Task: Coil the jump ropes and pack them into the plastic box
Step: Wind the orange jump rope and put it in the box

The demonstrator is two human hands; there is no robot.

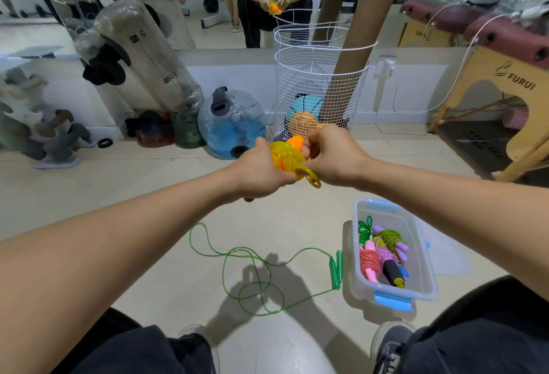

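Setting: gym room, pale tiled floor [166, 195], mirror along the far wall, wire basket [319, 85] against it, wooden bench at far right.

Item, left: left hand [258, 170], raised in front of the person at mid-frame. Closed around the yellow rope [286, 159], which is bunched into a tight coil; the fingers wrap it from the left side.

Item, centre: orange handles [295, 142], showing at the top of the coil between the two hands. One loose yellow loop hangs out below the coil.

Item, right of centre: right hand [332, 156], pinched shut on the coil's right side, thumb and fingertips touching the rope. Whether it is tucking an end cannot be told.

Item, floor, below: green rope [252, 278], uncoiled, sprawling, handles just beside the box.

Item, lower right: box [359, 269], open, on the floor, holding several coiled ropes; room remains at its far end.

Risks, as judged: the springy coil may unwind if either hold eases before the end is secured; the hanging loop may snag. The green rope, near the feet, could tangle underfoot.
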